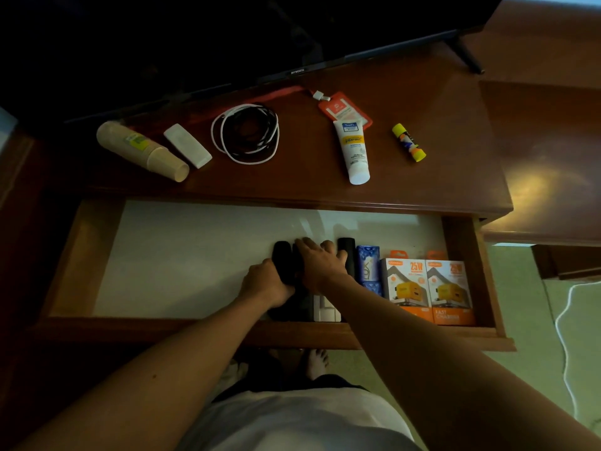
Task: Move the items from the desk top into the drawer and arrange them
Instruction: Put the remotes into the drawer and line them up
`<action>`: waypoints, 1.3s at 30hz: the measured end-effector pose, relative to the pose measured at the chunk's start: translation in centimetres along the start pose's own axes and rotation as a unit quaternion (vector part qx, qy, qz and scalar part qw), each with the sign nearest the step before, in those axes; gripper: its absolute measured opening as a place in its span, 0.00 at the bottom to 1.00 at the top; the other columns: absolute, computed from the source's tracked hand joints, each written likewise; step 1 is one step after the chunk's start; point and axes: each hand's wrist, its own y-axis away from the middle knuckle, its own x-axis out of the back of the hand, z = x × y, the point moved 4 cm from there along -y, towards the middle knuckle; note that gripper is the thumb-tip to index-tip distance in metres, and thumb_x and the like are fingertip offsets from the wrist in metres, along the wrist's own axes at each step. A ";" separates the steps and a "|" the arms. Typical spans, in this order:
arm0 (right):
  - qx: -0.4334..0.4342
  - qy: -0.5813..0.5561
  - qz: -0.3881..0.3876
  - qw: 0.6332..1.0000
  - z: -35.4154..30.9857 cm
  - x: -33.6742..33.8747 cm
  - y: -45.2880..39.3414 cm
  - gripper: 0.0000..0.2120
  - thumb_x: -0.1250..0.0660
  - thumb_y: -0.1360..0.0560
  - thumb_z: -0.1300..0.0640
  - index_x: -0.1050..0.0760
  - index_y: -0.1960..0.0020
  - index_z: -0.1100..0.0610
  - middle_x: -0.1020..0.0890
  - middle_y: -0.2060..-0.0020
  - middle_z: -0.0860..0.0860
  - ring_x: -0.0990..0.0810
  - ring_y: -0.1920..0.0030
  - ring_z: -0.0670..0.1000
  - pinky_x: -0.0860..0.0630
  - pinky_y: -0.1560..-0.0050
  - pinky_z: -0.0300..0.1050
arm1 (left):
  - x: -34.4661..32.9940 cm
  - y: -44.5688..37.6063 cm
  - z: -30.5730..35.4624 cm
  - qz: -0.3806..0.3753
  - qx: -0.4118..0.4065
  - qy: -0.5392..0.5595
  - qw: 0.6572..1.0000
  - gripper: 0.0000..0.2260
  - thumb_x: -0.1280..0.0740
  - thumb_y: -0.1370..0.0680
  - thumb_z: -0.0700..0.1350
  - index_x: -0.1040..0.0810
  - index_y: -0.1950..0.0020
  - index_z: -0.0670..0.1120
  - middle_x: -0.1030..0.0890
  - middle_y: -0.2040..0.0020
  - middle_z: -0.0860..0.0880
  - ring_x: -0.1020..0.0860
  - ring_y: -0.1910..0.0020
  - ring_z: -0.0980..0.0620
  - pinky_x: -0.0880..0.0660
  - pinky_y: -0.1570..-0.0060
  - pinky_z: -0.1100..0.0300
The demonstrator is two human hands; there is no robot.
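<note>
Both hands are inside the open drawer (195,255). My left hand (265,284) grips a black remote (282,255) from its left side. Resting on top of a second black remote beside it is my right hand (320,262), fingers spread. To their right in the drawer lie another black remote (347,252), a blue packet (368,265) and two orange charger boxes (427,288). On the desk top (302,177) lie a stack of paper cups (143,151), a white case (187,145), coiled cables (245,133), a lotion tube (354,151), an orange ID badge (341,107) and a glue stick (408,142).
A television (227,34) stands at the back of the desk, its foot (468,56) at the right. A white item (327,309) lies at the drawer's front under my right forearm. A white cable (566,336) trails on the floor at the right.
</note>
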 end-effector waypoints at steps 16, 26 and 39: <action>-0.018 -0.010 0.032 0.999 0.7 -0.1 1.1 0.40 0.32 0.22 0.50 0.51 0.19 0.55 0.45 0.20 0.53 0.48 0.22 0.62 0.47 0.28 0.70 | 0.9 1.3 -0.1 0.001 -0.017 -0.054 0.998 0.24 0.30 0.30 0.62 0.24 0.40 0.50 0.23 0.45 0.45 0.21 0.51 0.44 0.22 0.52 0.52; -0.029 -0.020 0.018 0.999 0.8 -0.4 1.9 0.31 0.33 0.22 0.54 0.41 0.22 0.53 0.37 0.23 0.52 0.42 0.25 0.62 0.43 0.29 0.70 | 1.7 0.9 0.4 -0.019 -0.007 -0.007 1.000 0.18 0.27 0.28 0.53 0.23 0.44 0.45 0.20 0.47 0.44 0.21 0.51 0.44 0.22 0.54 0.54; -0.037 -0.026 0.021 0.999 0.6 -1.1 2.1 0.35 0.34 0.22 0.57 0.47 0.20 0.51 0.44 0.21 0.50 0.46 0.24 0.62 0.44 0.31 0.71 | 0.3 1.2 0.3 -0.008 0.007 -0.051 0.999 0.23 0.23 0.33 0.55 0.21 0.45 0.43 0.20 0.48 0.43 0.20 0.51 0.43 0.22 0.56 0.56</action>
